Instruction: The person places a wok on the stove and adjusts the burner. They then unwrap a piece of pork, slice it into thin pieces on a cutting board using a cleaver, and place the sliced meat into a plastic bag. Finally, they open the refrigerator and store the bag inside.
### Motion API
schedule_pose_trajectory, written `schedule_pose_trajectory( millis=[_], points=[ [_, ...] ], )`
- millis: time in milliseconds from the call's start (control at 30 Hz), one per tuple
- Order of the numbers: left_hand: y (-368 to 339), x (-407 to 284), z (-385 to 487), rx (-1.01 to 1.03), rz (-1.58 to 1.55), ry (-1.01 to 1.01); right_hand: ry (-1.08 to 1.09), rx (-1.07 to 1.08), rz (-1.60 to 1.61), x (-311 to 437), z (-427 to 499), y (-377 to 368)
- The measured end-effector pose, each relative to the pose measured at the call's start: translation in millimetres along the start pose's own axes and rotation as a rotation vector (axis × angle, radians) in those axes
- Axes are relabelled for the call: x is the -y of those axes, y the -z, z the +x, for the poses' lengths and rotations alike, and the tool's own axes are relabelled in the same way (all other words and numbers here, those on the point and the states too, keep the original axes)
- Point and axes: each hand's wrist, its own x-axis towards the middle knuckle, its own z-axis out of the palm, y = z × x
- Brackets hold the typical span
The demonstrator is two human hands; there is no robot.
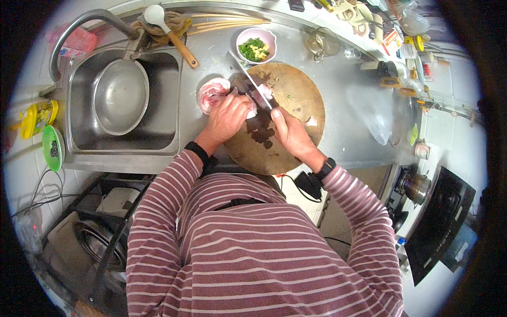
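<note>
My left hand (229, 119) presses on a piece of raw meat (214, 95) at the left edge of a round wooden cutting board (305, 91). In my right hand (291, 132) is the handle of a knife, held near the middle of the board. Its blade (253, 82) points away and to the left, just right of the meat. A small cut piece of meat (265, 92) lies against the blade's right side, and another scrap (311, 121) lies near the board's right edge. Dark wet patches mark the wood.
Beyond the board stands a pink bowl (271, 37) of chopped greens and yellow bits. Wooden chopsticks (225, 24) and a white ladle (174, 37) lie left of it. A metal basin (121, 97) sits in the sink (162, 144). At the back right are a glass jug (323, 43) and plastic bag (370, 107).
</note>
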Motion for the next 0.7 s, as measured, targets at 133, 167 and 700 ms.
schedule_pose_trajectory(
  millis=[133, 167, 700],
  points=[
    [-1, 1, -1, 0.01, -0.016, 0.005, -0.116, 0.163, -0.052, 11, -25, 19],
    [-1, 1, -2, 0.014, -0.017, 0.01, -0.126, 0.16, -0.053, 13, -27, 19],
    [-3, 3, -3, 0.068, 0.047, 0.005, -0.035, -0.023, 0.033, -49, -2, -21]
  ],
)
